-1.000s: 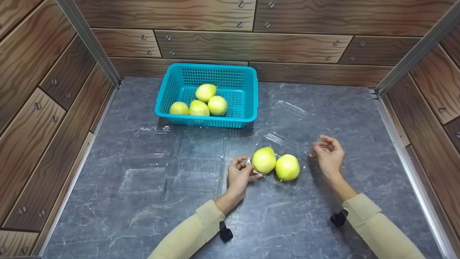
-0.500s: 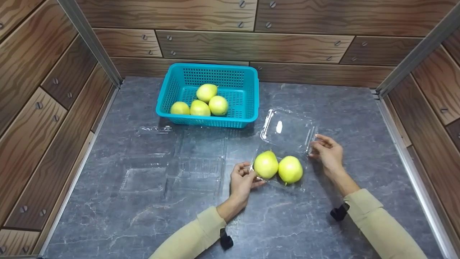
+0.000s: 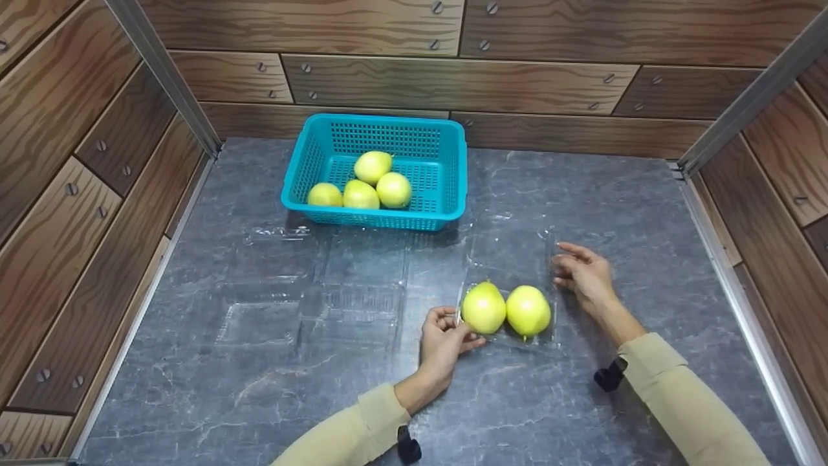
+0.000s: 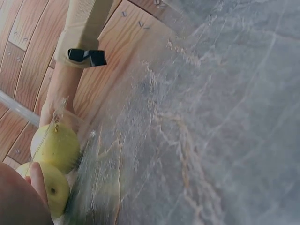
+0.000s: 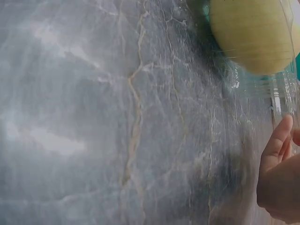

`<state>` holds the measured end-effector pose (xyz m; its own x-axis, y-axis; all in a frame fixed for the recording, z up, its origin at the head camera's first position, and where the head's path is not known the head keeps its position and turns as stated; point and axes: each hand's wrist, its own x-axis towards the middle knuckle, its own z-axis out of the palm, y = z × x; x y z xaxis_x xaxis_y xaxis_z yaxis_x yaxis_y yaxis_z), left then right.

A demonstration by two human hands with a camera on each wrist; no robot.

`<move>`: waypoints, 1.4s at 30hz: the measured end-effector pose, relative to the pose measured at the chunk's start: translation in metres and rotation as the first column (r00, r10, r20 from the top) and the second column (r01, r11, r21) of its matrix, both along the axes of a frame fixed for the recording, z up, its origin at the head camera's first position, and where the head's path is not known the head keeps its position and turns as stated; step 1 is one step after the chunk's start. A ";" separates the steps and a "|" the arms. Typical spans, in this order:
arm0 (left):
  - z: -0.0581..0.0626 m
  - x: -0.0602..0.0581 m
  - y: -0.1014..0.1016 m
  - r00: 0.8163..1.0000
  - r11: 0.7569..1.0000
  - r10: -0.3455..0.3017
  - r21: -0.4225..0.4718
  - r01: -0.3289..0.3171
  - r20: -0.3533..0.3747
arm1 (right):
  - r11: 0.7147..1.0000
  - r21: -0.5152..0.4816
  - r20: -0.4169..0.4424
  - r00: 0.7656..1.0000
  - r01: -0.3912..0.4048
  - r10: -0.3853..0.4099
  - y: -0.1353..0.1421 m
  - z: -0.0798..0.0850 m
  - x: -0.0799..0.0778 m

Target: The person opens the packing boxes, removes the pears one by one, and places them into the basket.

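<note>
Two yellow-green pears [image 3: 484, 308] sit side by side in the base of a clear plastic clamshell box [image 3: 508, 342]. Its see-through lid [image 3: 511, 246] is folded back behind them. My left hand [image 3: 443, 346] pinches the box's left edge, thumb beside the nearer pear. At the right edge of the lid, my right hand [image 3: 585, 275] holds the plastic between thumb and curled fingers. In the right wrist view a pear [image 5: 253, 35] shows through the box wall, above the right hand [image 5: 281, 173]. The left wrist view has both pears [image 4: 55, 147] beside the left hand [image 4: 21, 197].
A teal basket [image 3: 458, 175] with several pears [image 3: 373, 167] stands at the back. More clear plastic boxes [image 3: 259, 320] lie on the grey marbled table [image 3: 291, 408] to the left. Wood-patterned walls [image 3: 453, 84] close off the back and sides.
The box with its pears has shifted toward me and slightly right, turning straighter, and my left hand moved with it. The lid glinted as it rose, then dropped lower; my right hand stayed at its edge.
</note>
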<state>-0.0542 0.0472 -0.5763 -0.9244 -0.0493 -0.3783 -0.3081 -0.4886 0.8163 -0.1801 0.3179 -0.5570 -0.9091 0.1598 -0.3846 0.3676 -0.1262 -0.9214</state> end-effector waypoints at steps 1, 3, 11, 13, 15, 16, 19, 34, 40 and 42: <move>0.001 0.001 0.000 1.000 1.000 -0.002 0.000 0.002 -0.001 | 1.000 -0.005 0.006 1.000 -0.005 0.005 0.000 0.001 0.000; 0.001 0.003 0.001 1.000 1.000 -0.004 0.004 0.004 -0.002 | 1.000 -0.018 0.017 1.000 -0.011 0.011 0.000 0.000 -0.001; 0.001 0.009 0.002 1.000 1.000 -0.020 0.009 0.020 0.014 | 0.998 -0.053 0.023 0.999 -0.026 0.027 -0.002 -0.003 -0.004; 0.001 0.010 0.002 1.000 1.000 -0.027 0.004 0.027 0.013 | 0.998 -0.058 0.017 0.999 -0.030 0.031 -0.002 -0.004 -0.005; 0.001 0.010 0.002 0.999 0.999 -0.033 0.000 0.033 0.013 | 0.998 -0.055 0.012 0.999 -0.035 0.035 -0.002 -0.006 -0.006; 0.001 0.011 0.002 0.999 0.999 -0.034 -0.003 0.034 0.013 | 0.998 -0.047 0.012 0.999 -0.036 0.037 -0.002 -0.006 -0.006; 0.001 0.011 0.003 0.999 0.999 -0.033 -0.007 0.033 0.008 | 0.999 -0.028 0.014 0.999 -0.034 0.034 -0.004 -0.008 -0.008; 0.001 0.012 0.001 1.000 1.000 -0.021 -0.007 0.021 -0.008 | 0.996 -0.006 0.057 0.995 -0.085 0.085 0.003 -0.005 0.017; 0.000 0.012 0.001 1.000 1.000 -0.025 -0.004 0.025 -0.009 | 0.992 -0.040 0.077 0.990 -0.118 0.120 0.008 -0.001 0.034; 0.000 0.011 0.000 1.000 1.000 -0.028 -0.004 0.028 -0.010 | 0.990 -0.053 0.085 0.987 -0.135 0.139 0.008 0.001 0.039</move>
